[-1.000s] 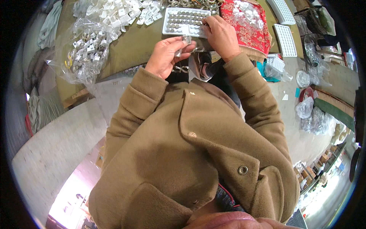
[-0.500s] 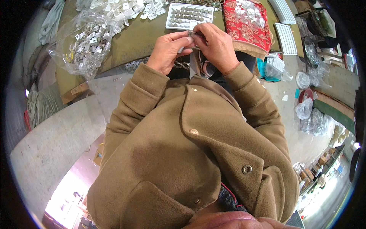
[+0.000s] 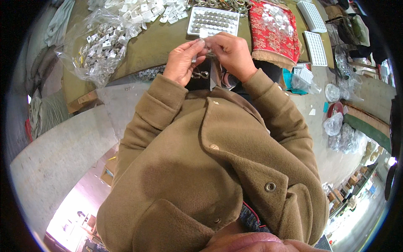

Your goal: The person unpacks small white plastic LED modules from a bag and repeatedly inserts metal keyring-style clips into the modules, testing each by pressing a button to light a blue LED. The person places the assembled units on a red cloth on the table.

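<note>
My left hand (image 3: pixel 183 62) and my right hand (image 3: pixel 231 53) meet above the table's near edge, thumbs and fingers pinched together. Between their fingertips is a small piece, mostly covered by the fingers. A small white tag (image 3: pixel 203 32) juts up at the fingertips, overlapping the near edge of a white tray (image 3: pixel 192 27). Rows of round grey pieces (image 3: pixel 215 18) fill that tray. Right of it lies a red patterned cloth (image 3: pixel 270 40) with small clear and white pieces (image 3: pixel 277 19) on top.
An open clear plastic bag (image 3: pixel 100 50) of white-tagged pieces lies on the left of the olive table (image 3: pixel 153 42). More white tags (image 3: pixel 142 10) are heaped behind it. White trays with rows of hollows (image 3: pixel 315 48) are at the right. Plastic bags (image 3: pixel 333 124) lie on the floor.
The white tag now shows above my fingertips, against the tray. Both hands have shifted slightly down in the picture and stay pinched together.
</note>
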`<state>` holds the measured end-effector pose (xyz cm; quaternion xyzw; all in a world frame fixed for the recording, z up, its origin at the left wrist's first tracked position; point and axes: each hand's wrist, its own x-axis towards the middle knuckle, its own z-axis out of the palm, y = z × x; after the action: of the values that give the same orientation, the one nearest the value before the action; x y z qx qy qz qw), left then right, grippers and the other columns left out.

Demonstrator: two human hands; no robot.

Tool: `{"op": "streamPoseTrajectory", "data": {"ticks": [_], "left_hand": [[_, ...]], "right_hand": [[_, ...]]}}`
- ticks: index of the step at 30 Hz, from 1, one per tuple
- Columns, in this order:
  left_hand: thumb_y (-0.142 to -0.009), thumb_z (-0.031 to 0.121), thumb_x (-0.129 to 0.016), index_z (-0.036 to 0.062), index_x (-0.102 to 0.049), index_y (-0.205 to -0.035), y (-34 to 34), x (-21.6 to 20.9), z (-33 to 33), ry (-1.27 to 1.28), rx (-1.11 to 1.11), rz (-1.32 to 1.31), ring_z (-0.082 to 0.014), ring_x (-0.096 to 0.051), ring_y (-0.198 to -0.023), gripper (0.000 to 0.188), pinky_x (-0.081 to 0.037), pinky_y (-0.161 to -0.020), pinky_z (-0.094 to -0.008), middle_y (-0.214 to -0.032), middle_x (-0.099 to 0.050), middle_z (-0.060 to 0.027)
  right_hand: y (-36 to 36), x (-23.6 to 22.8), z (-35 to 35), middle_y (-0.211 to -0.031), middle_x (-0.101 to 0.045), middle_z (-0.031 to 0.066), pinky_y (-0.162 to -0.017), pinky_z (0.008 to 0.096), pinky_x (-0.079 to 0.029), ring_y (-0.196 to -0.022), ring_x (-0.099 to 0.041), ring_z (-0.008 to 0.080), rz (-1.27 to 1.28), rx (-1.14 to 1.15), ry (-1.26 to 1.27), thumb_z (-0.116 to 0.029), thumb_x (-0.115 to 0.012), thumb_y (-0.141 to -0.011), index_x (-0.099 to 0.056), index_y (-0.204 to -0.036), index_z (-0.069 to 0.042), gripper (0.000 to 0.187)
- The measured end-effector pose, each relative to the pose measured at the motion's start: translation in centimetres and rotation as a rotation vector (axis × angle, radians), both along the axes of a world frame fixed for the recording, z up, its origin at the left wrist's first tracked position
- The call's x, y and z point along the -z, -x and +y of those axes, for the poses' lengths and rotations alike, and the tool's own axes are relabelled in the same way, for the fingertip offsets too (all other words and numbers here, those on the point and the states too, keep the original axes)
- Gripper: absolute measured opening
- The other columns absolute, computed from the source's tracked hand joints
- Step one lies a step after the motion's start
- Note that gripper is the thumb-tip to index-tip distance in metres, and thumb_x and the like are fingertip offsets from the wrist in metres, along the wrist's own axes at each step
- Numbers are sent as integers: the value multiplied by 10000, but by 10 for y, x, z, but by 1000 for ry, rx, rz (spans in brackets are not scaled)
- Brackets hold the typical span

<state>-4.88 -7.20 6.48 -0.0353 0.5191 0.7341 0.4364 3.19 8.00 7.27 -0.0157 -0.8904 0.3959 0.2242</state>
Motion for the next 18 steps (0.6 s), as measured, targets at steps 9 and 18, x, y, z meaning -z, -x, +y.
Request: {"op": "streamPoseTrajectory", "data": {"ticks": [9,18], "left_hand": [[-954,211,-589,59,-651,-1030,25,-3,-23,74,-107,239,-32,-613,-728,181,-485,-551,-154,-929,-698,-31],[-950,183,-594,35,-642,-1057,23,-6,-25,6,-91,98,-74,-674,-840,189,-516,-585,-161,-1016,-705,-81]], "right_hand": [[46,13,-6,-855,-625,95,-627,407,-515,-738,-632,334,53,144,-256,-136,-625,-849,-664,-912,-103,82],[48,17,-7,-838,-608,93,-619,409,-513,-723,-639,312,-24,175,-345,-125,-600,-850,-625,-896,-100,57]]}}
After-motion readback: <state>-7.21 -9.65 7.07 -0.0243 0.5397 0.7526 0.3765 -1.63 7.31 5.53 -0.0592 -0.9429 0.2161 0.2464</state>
